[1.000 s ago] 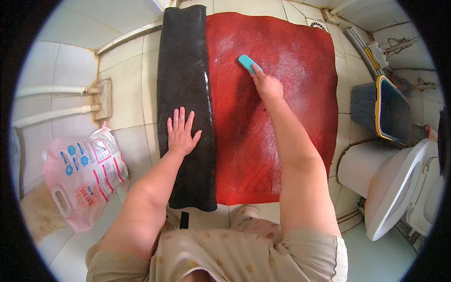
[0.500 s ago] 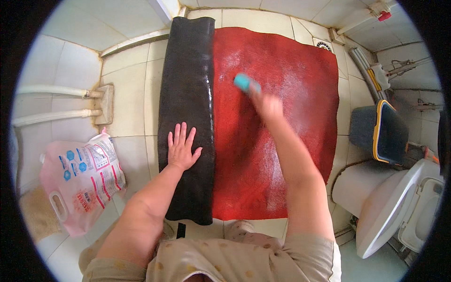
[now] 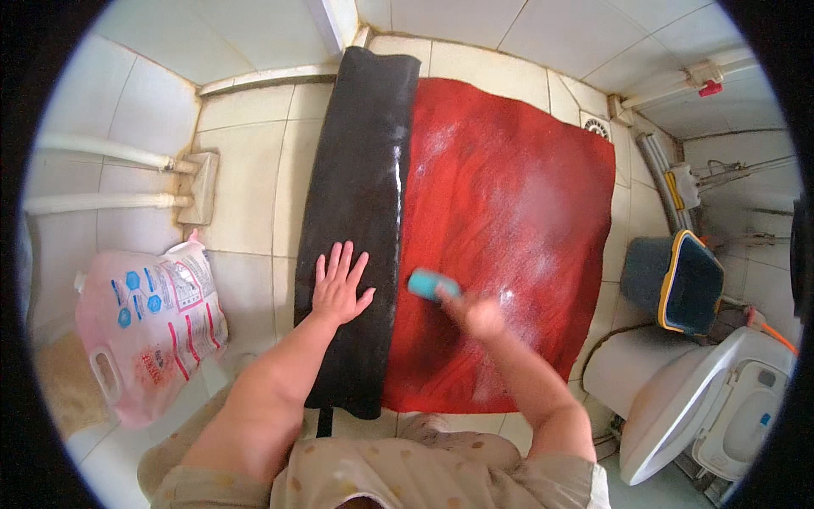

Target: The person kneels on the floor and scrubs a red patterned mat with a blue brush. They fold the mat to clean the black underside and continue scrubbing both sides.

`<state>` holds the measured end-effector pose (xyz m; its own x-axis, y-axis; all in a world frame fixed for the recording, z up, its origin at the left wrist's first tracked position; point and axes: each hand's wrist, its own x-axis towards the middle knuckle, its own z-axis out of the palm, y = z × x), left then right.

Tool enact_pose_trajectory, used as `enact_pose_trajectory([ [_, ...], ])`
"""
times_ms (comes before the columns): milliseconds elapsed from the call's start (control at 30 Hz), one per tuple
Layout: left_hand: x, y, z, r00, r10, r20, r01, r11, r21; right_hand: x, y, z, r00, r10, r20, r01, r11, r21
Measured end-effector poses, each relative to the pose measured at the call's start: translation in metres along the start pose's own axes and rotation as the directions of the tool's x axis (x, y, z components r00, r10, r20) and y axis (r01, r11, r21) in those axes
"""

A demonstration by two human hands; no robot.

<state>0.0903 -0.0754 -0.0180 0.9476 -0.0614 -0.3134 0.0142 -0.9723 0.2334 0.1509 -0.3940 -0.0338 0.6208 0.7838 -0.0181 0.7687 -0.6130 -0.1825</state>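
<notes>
Dial centred on the mat, 12 at its edge farthest from the person.

Position: the red, fibrous-faced mat [image 3: 509,178] lies flat on the cream floor tiles [image 3: 242,170]. Along its 9 o'clock side runs a long black, rubber-looking strip [image 3: 360,161], apparently the underside turned over; whether folded or rolled, I cannot tell.

Hands: the left hand [image 3: 337,293] rests palm down on the strip's lower half, toward 8 o'clock, fingers spread apart and gripping nothing. The right hand [image 3: 476,318], blurred, has its fingers clamped on a teal, rounded-block brush [image 3: 431,285] just off centre toward 7. Its underside is hidden; bristles not confirmed.

Surroundings: pink translucent jug-shaped pack [image 3: 153,331] between 8 and 9; blue-grey bucket with a yellow rim [image 3: 674,284] just past 3; white ceramic toilet [image 3: 678,416] near 4.

Handling (judged): mat probably heavy for its thickness, floppy and tough, not fragile. Pale streaks on the red and a bright sheen along the strip's inner edge suggest damp, so possibly slippery. Best hold: both hands wide apart on the doubled strip, near its 11 and 7 o'clock ends; a single corner would likely sag. Brush: light, stiff, best gripped around its body from above.
</notes>
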Motion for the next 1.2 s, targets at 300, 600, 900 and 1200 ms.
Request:
enact_pose_trajectory([
  [300,0.005,0.002,-0.001,1.000,0.016,-0.024,-0.016,1.000,0.001,0.124,0.129,-0.024,0.639,0.769,-0.002,-0.760,0.632,0.149],
  [600,-0.001,-0.002,0.003,1.000,-0.004,-0.019,0.005,1.000,0.028,-0.123,-0.039,0.001,0.755,0.644,0.124,-0.656,0.739,0.155],
  [900,0.006,0.015,0.002,0.999,0.010,-0.030,-0.007,0.994,0.111,0.004,0.115,0.010,0.648,0.760,-0.047,-0.758,0.650,0.059],
  [1200,0.003,0.054,-0.018,0.986,-0.159,0.057,0.153,0.982,0.108,-0.220,-0.085,0.019,0.777,0.629,0.005,-0.618,0.762,0.194],
])
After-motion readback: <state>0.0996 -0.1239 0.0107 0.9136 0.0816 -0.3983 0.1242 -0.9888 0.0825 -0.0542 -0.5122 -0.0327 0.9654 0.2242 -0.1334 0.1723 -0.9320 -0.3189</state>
